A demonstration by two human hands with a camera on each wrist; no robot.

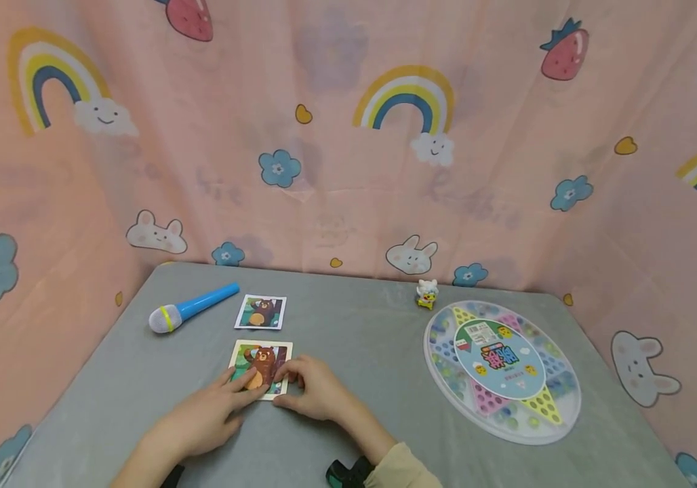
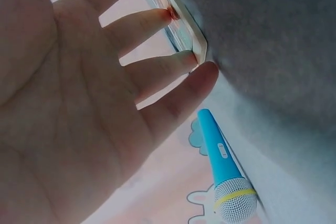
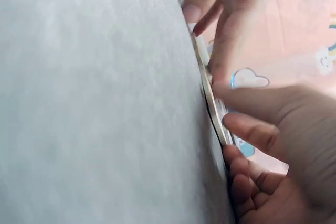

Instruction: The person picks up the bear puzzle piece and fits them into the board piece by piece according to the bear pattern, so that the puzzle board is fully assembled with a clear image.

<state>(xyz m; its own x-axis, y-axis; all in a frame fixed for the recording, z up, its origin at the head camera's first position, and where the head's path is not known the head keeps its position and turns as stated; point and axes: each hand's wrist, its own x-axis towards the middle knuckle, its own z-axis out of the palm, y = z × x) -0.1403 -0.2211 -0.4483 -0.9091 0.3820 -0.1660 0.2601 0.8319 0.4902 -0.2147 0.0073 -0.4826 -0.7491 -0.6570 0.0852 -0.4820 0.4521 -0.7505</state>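
A cream-bordered board with a brown bear picture (image 1: 261, 362) lies flat on the grey table near its front left. My left hand (image 1: 209, 413) rests with fingers spread and nearly straight over the board's lower left, fingertips on the picture. At its lower right corner my right hand (image 1: 314, 388) has thumb and curled fingers on the board's edge. The right wrist view shows the thick rim of the board (image 3: 211, 100) between both hands. Just behind lies a smaller white-edged card (image 1: 261, 312) with a matching bear picture.
A blue toy microphone (image 1: 196, 308) lies at the back left. On the right is a round Chinese checkers set (image 1: 501, 373) with marbles under a clear cover. A small white and yellow figurine (image 1: 427, 294) stands behind it. Pink patterned cloth (image 1: 336, 210) surrounds the table.
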